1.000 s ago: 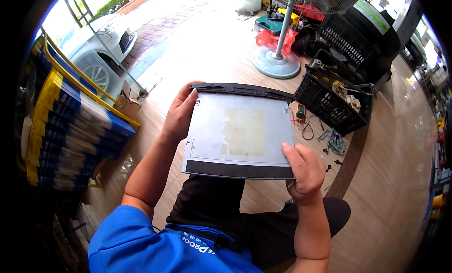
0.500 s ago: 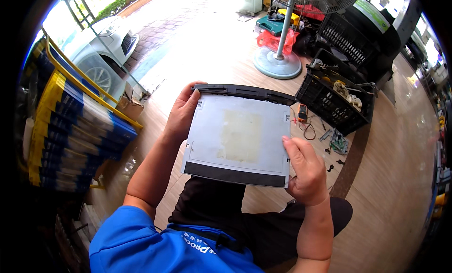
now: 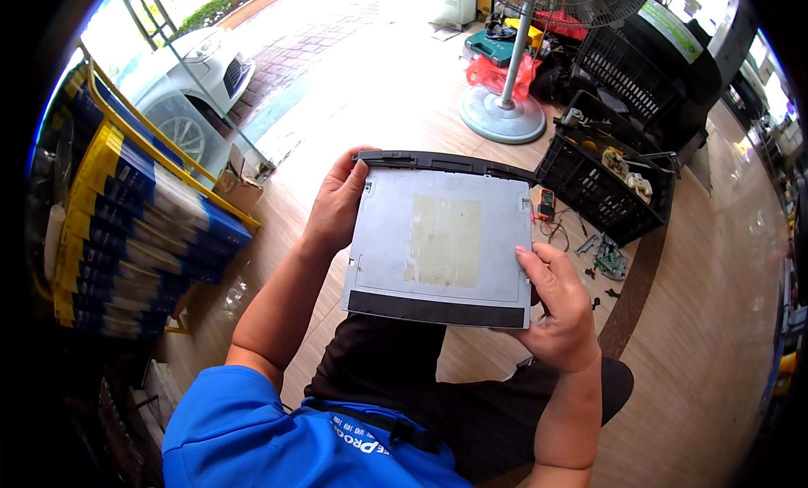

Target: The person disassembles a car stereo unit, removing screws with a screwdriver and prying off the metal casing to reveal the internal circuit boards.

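Both hands hold a flat, squarish grey metal-cased device (image 3: 383,244) above my lap. A pale yellowish rectangle (image 3: 442,240) marks the middle of its upper face. Black plastic trim (image 3: 446,162) runs along the far edge, and a black strip (image 3: 438,308) lies along the near one. My left hand (image 3: 338,203) is closed on the far left corner, thumb on top beside the trim. My right hand (image 3: 562,307) grips the right edge toward the near corner, thumb on the face. The fingers beneath the device are largely hidden.
On the floor to the right lie an orange multimeter (image 3: 546,204) with leads, a green circuit board (image 3: 609,259) and small black parts. Beyond them stands a black crate (image 3: 602,181) of parts, near a fan base (image 3: 503,116). A yellow rack (image 3: 126,227) holds blue-and-yellow boxes at left.
The device and both hands sit slightly farther right in the picture, while the background has also shifted a little right. Both hands keep their grip.
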`<action>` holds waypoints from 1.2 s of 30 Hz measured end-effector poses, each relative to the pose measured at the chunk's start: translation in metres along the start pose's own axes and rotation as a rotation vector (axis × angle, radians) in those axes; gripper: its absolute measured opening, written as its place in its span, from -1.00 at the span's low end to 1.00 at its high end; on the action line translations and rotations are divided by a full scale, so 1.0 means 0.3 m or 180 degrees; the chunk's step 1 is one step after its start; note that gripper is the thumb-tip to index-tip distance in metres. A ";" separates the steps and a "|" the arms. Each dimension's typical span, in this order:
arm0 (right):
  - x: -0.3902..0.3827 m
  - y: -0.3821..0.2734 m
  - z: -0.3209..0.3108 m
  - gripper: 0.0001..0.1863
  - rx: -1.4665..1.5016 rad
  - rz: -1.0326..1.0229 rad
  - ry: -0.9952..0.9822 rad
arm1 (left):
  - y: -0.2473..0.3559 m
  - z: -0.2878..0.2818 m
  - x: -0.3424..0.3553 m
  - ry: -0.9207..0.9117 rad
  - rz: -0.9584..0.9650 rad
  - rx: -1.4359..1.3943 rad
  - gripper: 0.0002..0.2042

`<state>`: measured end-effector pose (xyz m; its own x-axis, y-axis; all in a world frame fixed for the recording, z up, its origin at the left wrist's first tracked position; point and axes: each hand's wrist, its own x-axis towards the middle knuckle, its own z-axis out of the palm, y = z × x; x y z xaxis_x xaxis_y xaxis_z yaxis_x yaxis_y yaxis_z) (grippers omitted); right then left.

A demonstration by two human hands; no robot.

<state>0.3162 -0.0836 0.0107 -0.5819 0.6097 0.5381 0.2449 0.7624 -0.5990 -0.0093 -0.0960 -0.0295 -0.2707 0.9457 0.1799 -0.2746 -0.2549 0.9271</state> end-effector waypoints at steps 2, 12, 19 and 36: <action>0.007 -0.009 -0.037 -0.23 0.0035 0.0002 -0.0176 | 0.005 0.001 -0.003 0.0068 0.0012 0.0069 -0.74; -0.011 0.044 0.008 -0.16 -0.0613 -0.0603 0.0164 | 0.013 -0.005 -0.004 0.0161 -0.0084 0.0123 -0.73; -0.019 0.048 0.062 -0.25 -0.0787 -0.0647 0.0513 | -0.002 -0.027 0.006 0.0225 -0.0016 0.0214 -0.72; -0.031 0.051 0.129 -0.36 -0.0575 -0.0539 0.0983 | 0.013 -0.110 -0.009 -0.0403 0.0140 0.0275 -0.52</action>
<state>0.2952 -0.0859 -0.0264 -0.3717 0.4877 0.7899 0.3141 0.8668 -0.3874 -0.0401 -0.1062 -0.0373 -0.1608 0.9533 0.2558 -0.1831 -0.2835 0.9413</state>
